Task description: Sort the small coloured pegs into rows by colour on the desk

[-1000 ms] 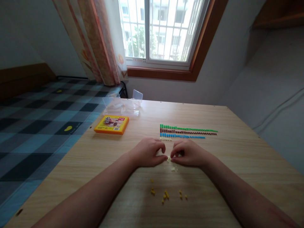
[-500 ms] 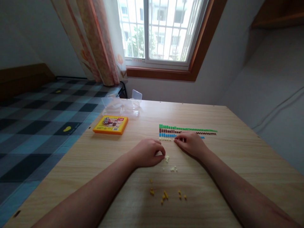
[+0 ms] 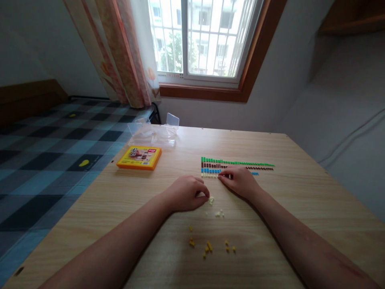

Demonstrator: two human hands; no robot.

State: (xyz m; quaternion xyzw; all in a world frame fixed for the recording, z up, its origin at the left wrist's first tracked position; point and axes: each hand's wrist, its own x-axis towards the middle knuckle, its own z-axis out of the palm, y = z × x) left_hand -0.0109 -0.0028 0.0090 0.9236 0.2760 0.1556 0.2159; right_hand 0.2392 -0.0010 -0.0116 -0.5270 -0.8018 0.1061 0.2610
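Observation:
My right hand (image 3: 241,181) is pinched at the right end of a short row of small cream bricks (image 3: 208,175). Its fingertips close on a tiny cream brick there, mostly covered by the fingers. Above that row run a blue row (image 3: 210,171), a brown row (image 3: 213,165) and a green row (image 3: 228,161); the hand hides part of the blue and brown ones. My left hand (image 3: 189,193) rests on the table with thumb and forefinger together, beside a little pile of loose cream bricks (image 3: 211,200). Whatever is between those fingertips, if anything, is too small to see.
More cream bricks (image 3: 219,214) and scattered yellow bricks (image 3: 209,246) lie nearer me on the wooden table (image 3: 300,192). An orange-yellow box (image 3: 138,157) and clear plastic packaging (image 3: 155,134) are at the back left. A bed with a checked cover (image 3: 60,160) adjoins the left edge.
My right hand has shifted slightly left, bringing its fingertips against the end of the cream row. My left hand has stayed in place.

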